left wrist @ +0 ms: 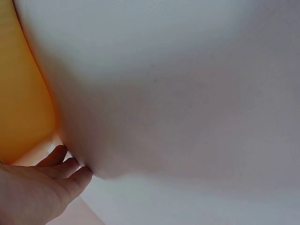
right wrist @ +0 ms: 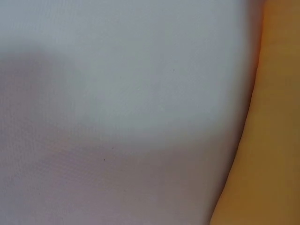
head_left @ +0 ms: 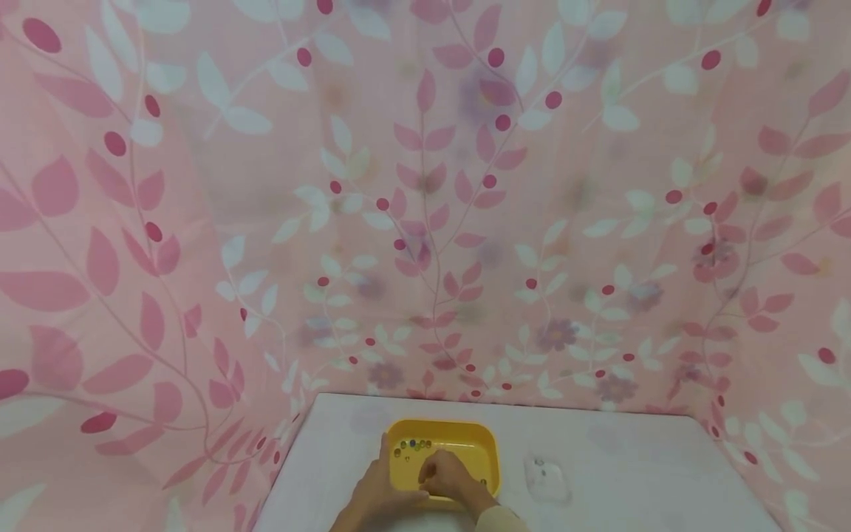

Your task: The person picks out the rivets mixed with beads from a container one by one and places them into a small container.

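Observation:
A yellow tray (head_left: 490, 442) sits on the white-covered table (head_left: 631, 473), near its front edge. Several small coloured beads (head_left: 412, 445) lie along the tray's far left side. My left hand (head_left: 380, 480) holds the tray's left side, thumb up against the rim. In the left wrist view its fingers (left wrist: 61, 176) lie curled on the cloth beside the yellow tray (left wrist: 23, 108). My right hand (head_left: 440, 473) reaches into the tray with fingers bunched downward; what they hold is hidden. The right wrist view shows only cloth and the tray's wall (right wrist: 274, 140).
A small clear plastic container (head_left: 547, 479) lies on the table right of the tray. A pink leaf-patterned curtain (head_left: 425, 222) hangs close behind and around the table. The table's left edge (head_left: 286, 473) runs just beside my left hand.

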Demonstrator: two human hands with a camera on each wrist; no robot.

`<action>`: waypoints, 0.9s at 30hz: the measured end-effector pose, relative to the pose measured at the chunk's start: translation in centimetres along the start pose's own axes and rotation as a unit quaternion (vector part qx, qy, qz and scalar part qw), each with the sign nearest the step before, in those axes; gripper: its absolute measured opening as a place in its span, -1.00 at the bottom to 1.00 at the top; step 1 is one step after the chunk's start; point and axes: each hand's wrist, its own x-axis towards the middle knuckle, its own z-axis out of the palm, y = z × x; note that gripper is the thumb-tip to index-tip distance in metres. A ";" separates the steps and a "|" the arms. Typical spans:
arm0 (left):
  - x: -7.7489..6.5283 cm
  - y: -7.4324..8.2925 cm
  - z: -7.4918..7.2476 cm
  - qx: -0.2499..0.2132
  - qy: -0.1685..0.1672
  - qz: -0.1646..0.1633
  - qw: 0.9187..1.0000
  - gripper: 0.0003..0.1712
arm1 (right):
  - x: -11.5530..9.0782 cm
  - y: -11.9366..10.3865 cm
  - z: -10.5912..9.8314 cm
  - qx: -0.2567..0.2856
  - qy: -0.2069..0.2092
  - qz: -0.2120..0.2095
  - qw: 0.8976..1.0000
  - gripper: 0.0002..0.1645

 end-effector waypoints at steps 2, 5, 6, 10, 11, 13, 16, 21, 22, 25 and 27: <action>0.0 0.0 0.1 0.006 0.000 -0.003 1.000 0.70 | -0.1 0.0 0.0 0.013 -0.001 0.011 1.000 -0.86; 0.0 0.0 0.2 0.013 0.002 -0.002 1.000 0.70 | -0.2 0.1 0.0 0.031 0.002 0.027 0.999 -0.84; -0.1 0.1 0.2 0.013 0.002 -0.001 1.000 0.69 | -0.2 0.1 0.0 0.035 0.003 0.031 0.999 -0.84; -0.1 0.2 0.0 0.009 0.001 0.008 1.000 0.68 | -0.2 -0.2 -0.1 0.050 0.004 0.046 0.998 -0.86; -0.1 0.2 -0.1 0.007 0.002 0.009 1.000 0.69 | -0.2 -0.3 -0.2 0.050 0.004 0.046 0.998 -0.86; 0.0 0.2 -0.2 0.008 0.003 0.007 1.000 0.70 | -0.2 -0.6 -0.4 0.052 0.005 0.048 0.997 -0.85; 0.4 0.2 -0.3 0.013 0.006 -0.004 1.000 0.72 | -0.1 -0.8 -0.7 0.053 0.004 0.043 0.998 -0.86; 0.5 0.1 -0.2 0.008 0.009 -0.010 1.000 0.71 | 0.0 -0.9 -0.7 0.054 0.006 0.034 0.998 -0.87; 0.4 0.1 -0.2 0.007 0.009 -0.009 1.000 0.71 | 0.0 -0.8 -0.6 0.055 0.006 0.036 0.998 -0.88; 0.2 0.1 0.0 0.003 0.006 -0.008 1.000 0.71 | -0.2 -0.7 -0.4 0.059 0.008 0.045 0.997 -0.87; 0.1 0.1 0.1 -0.001 0.003 -0.007 1.000 0.70 | -0.4 -0.5 -0.2 0.056 0.008 0.054 0.997 -0.87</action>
